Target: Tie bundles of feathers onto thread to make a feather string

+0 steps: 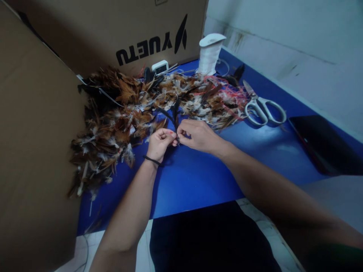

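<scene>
Dark feathers stand up from between my hands, their lower ends pinched at the fingertips. My left hand is closed on the base of these feathers, thumb against index finger, with a black band round the wrist. Touching it from the right, my right hand is also closed at the same spot. Its fingertips partly hide the feather ends, and I cannot make out any thread there. A big heap of brown, white and black feathers spreads just beyond and to the left of my hands.
Grey-handled scissors lie right of the heap, with a dark tablet-like device farther right. A white spool and a small white digital device stand behind. Cardboard walls the back and left of the blue table.
</scene>
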`<move>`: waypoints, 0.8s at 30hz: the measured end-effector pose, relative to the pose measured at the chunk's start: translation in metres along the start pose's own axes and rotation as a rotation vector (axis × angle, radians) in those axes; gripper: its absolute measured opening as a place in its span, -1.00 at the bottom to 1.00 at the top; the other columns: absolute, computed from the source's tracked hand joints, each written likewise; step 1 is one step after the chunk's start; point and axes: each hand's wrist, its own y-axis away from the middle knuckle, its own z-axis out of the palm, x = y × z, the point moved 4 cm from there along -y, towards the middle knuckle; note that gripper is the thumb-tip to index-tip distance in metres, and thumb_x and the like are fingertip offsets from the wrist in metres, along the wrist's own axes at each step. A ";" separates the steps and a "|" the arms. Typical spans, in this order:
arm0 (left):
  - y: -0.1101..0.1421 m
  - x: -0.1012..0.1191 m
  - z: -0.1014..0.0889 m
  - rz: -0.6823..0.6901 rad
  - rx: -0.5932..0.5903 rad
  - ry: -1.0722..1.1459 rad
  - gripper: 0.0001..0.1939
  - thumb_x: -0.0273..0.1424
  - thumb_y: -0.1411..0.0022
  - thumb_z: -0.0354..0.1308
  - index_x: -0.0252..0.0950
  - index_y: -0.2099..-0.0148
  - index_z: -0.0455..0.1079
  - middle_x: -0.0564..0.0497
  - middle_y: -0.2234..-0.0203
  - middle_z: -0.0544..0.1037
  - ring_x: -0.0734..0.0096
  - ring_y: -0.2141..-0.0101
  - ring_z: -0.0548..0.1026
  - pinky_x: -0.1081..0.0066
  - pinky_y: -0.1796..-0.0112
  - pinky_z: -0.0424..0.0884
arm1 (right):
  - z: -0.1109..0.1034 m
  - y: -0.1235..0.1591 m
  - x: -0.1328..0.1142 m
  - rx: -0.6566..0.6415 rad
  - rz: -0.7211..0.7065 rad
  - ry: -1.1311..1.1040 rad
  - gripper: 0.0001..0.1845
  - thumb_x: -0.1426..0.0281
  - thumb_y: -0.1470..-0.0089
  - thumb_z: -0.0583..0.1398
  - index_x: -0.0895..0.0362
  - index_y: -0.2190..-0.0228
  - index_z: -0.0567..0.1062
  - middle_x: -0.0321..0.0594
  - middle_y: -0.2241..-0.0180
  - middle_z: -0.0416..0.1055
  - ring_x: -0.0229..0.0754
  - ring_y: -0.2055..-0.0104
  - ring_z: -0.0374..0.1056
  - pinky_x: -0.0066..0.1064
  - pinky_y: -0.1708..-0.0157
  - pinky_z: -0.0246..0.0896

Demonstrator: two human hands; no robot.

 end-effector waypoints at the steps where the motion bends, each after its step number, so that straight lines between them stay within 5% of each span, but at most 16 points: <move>1: 0.000 0.000 0.000 -0.029 0.009 0.021 -0.66 -0.30 0.19 0.41 -0.37 0.44 0.37 0.09 0.68 0.48 0.61 0.64 0.41 0.56 0.54 0.36 | 0.000 0.000 -0.001 0.000 -0.022 0.019 -0.91 0.48 -0.01 0.11 0.18 0.49 0.39 -0.27 0.49 0.31 -0.34 0.47 0.17 -0.48 0.42 0.05; 16: 0.001 -0.004 -0.002 -0.230 0.072 0.142 -0.81 -0.51 0.26 0.36 -0.41 0.52 0.40 0.04 0.68 0.49 0.62 0.64 0.44 0.59 0.52 0.42 | 0.002 -0.002 -0.013 -0.052 -0.221 0.322 -0.73 0.43 -0.16 -0.01 0.19 0.49 0.41 -0.15 0.49 0.31 -0.22 0.42 0.15 -0.35 0.38 0.03; 24: -0.001 -0.003 -0.006 -0.229 0.101 0.098 -0.79 -0.57 0.30 0.30 -0.37 0.52 0.35 0.09 0.71 0.47 0.62 0.67 0.41 0.57 0.55 0.39 | 0.003 -0.001 -0.015 -0.025 -0.225 0.138 -0.77 0.43 -0.16 0.01 0.17 0.44 0.41 -0.14 0.40 0.36 -0.19 0.34 0.22 -0.33 0.30 0.13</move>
